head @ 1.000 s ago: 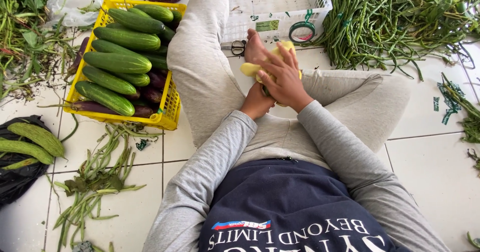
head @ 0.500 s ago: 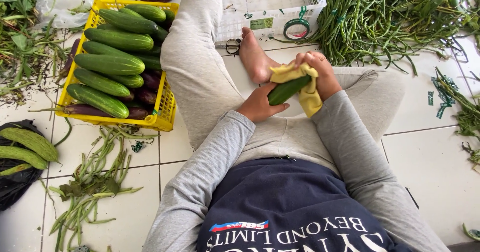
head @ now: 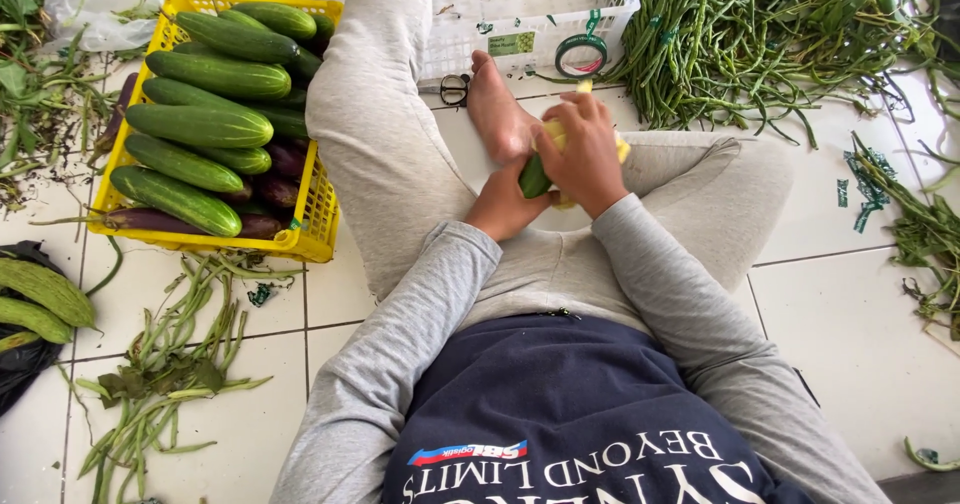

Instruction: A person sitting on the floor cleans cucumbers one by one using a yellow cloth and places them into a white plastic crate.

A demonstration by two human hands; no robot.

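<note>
A dark green cucumber [head: 533, 177] lies tilted over the person's lap, mostly hidden; only 1 short end shows. A yellow cloth [head: 556, 136] wraps its upper part, peeking out in small patches.

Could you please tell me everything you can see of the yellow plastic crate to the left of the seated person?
The yellow plastic crate is a shallow rectangular basket with lattice walls, standing flat on the white tiled floor. It is heaped with long dark green cucumbers lying crosswise, with purple aubergines beneath them and along its edges. Its right side lies close against the person's grey trouser leg. Neither hand touches it.
</note>
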